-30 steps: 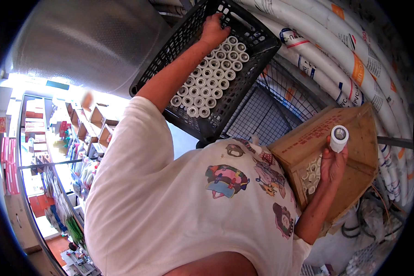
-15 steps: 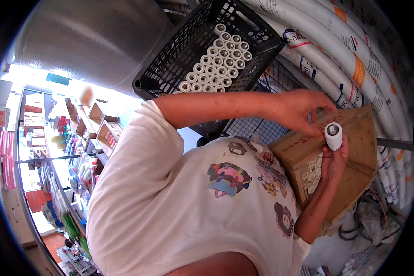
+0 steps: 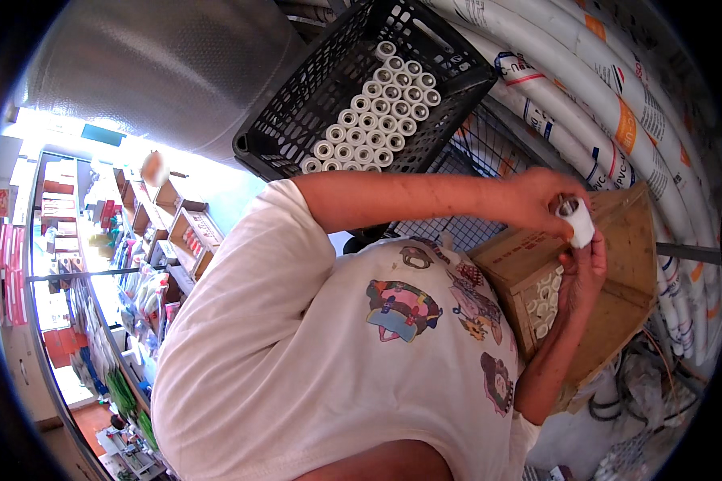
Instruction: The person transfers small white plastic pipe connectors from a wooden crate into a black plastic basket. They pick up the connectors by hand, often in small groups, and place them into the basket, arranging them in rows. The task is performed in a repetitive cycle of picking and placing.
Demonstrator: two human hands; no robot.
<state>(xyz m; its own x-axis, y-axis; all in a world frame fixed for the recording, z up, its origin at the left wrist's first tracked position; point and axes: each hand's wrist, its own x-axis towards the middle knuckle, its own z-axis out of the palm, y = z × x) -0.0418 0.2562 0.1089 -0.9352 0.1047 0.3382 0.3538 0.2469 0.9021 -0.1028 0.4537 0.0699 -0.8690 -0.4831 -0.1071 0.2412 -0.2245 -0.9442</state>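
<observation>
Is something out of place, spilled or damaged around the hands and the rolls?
Nothing stands out. The white rolls sit in neat rows in the black crate; both hands, left and right, hold one white roll above the open cardboard box.

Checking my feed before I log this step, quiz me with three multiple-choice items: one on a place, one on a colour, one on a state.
1. Where is the white roll held?
A. Inside the crate
B. Above the open cardboard box
C. On a shop shelf

2. What colour is the crate with the rows of rolls?
A. Black
B. Blue
C. Red

3. How is the white roll gripped?
A. By the left hand alone
B. By neither hand
C. By both hands

Answers:
1 B: the white roll sits over the cardboard box, whose flaps stand open.
2 A: the crate is black lattice plastic, with rows of rolls in it.
3 C: the left hand grips its top and the right hand holds it from below.
</observation>
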